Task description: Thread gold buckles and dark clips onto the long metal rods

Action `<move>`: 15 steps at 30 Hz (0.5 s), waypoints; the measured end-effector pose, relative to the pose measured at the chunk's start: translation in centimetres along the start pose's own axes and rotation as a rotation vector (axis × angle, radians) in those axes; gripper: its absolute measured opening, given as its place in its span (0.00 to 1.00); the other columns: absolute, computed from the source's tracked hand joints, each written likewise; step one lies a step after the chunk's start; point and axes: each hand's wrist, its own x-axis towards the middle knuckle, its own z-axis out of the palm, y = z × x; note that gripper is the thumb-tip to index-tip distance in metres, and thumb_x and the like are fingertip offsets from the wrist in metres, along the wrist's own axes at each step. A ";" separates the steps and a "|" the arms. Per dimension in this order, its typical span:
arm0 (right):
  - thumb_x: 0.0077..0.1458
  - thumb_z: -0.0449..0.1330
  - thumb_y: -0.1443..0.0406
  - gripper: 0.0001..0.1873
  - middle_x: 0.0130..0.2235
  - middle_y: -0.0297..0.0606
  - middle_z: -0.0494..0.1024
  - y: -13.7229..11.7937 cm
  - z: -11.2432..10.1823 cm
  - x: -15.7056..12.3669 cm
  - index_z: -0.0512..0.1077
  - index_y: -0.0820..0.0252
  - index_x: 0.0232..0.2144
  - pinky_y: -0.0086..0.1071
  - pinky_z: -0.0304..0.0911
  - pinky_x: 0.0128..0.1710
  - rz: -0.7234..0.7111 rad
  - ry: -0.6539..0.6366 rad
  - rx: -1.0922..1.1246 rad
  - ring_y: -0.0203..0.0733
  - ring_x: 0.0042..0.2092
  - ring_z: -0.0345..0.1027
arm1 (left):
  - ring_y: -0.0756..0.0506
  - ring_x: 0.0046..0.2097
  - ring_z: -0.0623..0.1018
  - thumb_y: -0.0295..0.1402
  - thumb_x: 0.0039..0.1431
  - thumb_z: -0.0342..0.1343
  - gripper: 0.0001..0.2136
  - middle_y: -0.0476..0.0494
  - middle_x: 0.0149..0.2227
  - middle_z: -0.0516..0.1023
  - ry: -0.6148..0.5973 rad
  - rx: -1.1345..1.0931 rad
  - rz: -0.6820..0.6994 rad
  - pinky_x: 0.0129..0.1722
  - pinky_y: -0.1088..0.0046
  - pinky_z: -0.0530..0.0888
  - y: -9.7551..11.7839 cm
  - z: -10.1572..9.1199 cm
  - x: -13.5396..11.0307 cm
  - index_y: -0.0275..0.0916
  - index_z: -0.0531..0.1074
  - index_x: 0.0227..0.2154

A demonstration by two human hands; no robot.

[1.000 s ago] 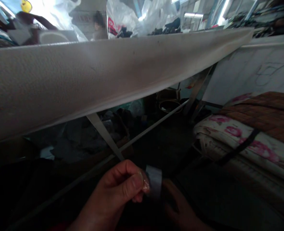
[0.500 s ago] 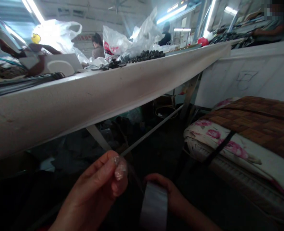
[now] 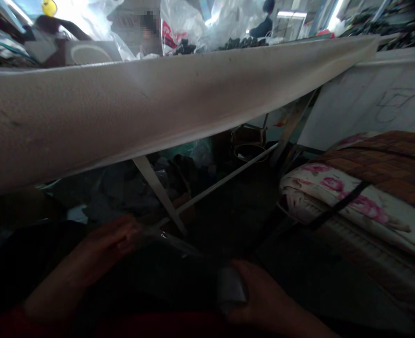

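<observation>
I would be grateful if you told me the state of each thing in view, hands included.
Left hand: closed on the clear strip
Clear strip: drawn out toward the roll, far end lost in shadow
Roll: gripped
Right hand: curled around the roll
Floral cushion: strapped
Dark strap: wrapped across the cushion's side
Round container: open-topped
Red-printed bag: upright
Ceiling light: lit

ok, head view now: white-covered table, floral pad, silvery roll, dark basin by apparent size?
1. White-covered table
2. Floral pad
3. Silvery roll
4. Dark basin
Roll's lead may be nearness; true order unsure.
</observation>
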 end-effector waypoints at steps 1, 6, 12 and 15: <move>0.32 0.65 0.59 0.41 0.51 0.45 0.68 -0.3 -0.5 -0.4 0.62 0.60 0.52 0.39 0.59 0.48 0.053 -0.068 0.100 0.51 0.49 0.63 | 0.54 0.22 0.62 0.37 0.46 0.57 0.11 0.54 0.20 0.63 -0.004 0.138 -0.022 0.21 0.81 0.64 0.2 -0.8 0.1 0.38 0.62 0.20; 0.48 0.53 0.60 0.35 0.59 0.45 0.59 -1.2 -0.7 -1.4 0.52 0.62 0.58 0.37 0.53 0.54 0.124 -0.309 0.358 0.47 0.57 0.55 | 0.50 0.27 0.67 0.46 0.51 0.48 0.14 0.53 0.24 0.67 -0.002 0.773 0.078 0.28 0.78 0.65 0.3 -3.5 0.5 0.38 0.65 0.27; 0.56 0.47 0.62 0.23 0.51 0.46 0.70 0.3 2.1 0.7 0.59 0.59 0.54 0.38 0.58 0.47 0.091 -0.114 0.095 0.46 0.49 0.65 | 0.44 0.35 0.71 0.41 0.53 0.41 0.13 0.45 0.30 0.71 0.306 1.199 0.451 0.39 0.67 0.67 -1.8 -1.6 0.6 0.39 0.66 0.28; 0.57 0.47 0.62 0.16 0.42 0.44 0.75 1.1 2.4 2.0 0.66 0.60 0.45 0.35 0.61 0.40 0.121 -0.049 0.066 0.44 0.41 0.70 | 0.42 0.35 0.72 0.40 0.51 0.40 0.14 0.42 0.31 0.72 0.392 1.209 0.433 0.40 0.65 0.68 -2.9 -1.3 1.0 0.38 0.66 0.29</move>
